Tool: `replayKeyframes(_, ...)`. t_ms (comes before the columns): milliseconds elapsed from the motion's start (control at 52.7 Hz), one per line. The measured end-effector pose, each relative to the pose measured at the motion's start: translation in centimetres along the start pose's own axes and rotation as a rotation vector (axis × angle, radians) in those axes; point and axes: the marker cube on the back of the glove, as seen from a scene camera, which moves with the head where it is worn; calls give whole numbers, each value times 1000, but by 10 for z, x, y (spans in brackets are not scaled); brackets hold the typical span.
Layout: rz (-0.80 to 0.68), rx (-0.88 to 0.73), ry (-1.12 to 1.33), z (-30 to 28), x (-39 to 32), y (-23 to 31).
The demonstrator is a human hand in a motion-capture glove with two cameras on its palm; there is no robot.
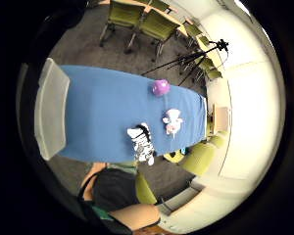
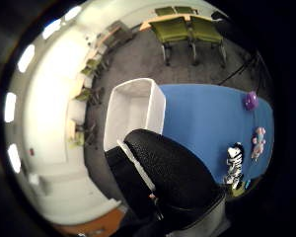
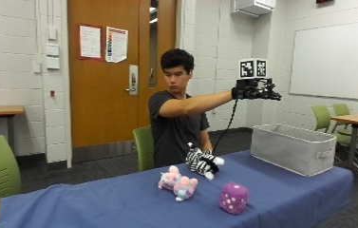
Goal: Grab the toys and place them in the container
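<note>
Outside view: gloved right hand [image 3: 255, 91] raised high with fingers relaxed and holding nothing above grey container [image 3: 293, 147] at blue table [image 3: 102, 202] end, zebra [image 3: 202, 162], pink plush [image 3: 178, 182], purple die [image 3: 233, 197] well below it toward table's middle

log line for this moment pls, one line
right hand: raised above container, holds nothing | toys on table: zebra, pink plush, purple die | placed: cannot tell

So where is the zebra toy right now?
In the outside view, the zebra toy lies on the blue table, between the pink plush and the grey container.
</note>
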Motion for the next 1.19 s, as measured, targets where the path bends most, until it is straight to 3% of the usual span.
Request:
replayKeyframes(398,-50,-1,3,-2,7,11)
replayKeyframes(512,-94,6,15,2,33,28)
replayKeyframes(721,-41,5,20,26,98,53)
replayKeyframes(967,8,-27,-3,84,149,82)
replayKeyframes(1195,48,-132,-23,178,183,106)
